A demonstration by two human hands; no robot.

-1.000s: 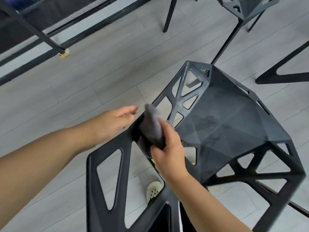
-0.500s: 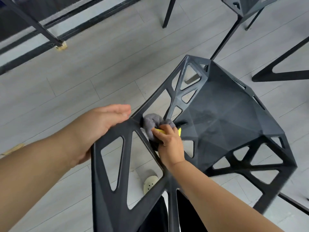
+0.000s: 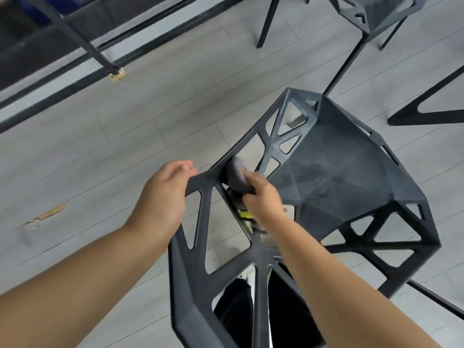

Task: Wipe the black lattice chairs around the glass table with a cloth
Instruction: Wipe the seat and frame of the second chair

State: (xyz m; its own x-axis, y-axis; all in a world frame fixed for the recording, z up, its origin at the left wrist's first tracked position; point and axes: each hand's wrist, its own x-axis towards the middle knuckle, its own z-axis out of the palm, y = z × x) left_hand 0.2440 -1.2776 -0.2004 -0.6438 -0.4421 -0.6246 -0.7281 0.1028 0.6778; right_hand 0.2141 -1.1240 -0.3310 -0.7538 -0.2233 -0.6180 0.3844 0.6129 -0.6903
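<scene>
The left hand [image 3: 163,194] curls its fingers over the near top edge of the chair [image 3: 339,177], which stands near and right in the scene, while the slightly blurred right hand [image 3: 263,199] grips the grey cloth [image 3: 237,175] and presses it on the frame just beside the left hand.

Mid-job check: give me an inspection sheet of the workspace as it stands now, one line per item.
Surface: grey plank floor, with the chairs standing on it.
Job's things: nearest black lattice chair; crumpled grey cloth against the frame where its back meets the side.
Clutter: flat tan scrap lying on the floor at left.
Grippers: left hand grips the chair's back rail; right hand holds the cloth and is blurred.
Cables: nothing seen.
Surroundings: second black lattice chair beyond; black metal table leg at upper left.
</scene>
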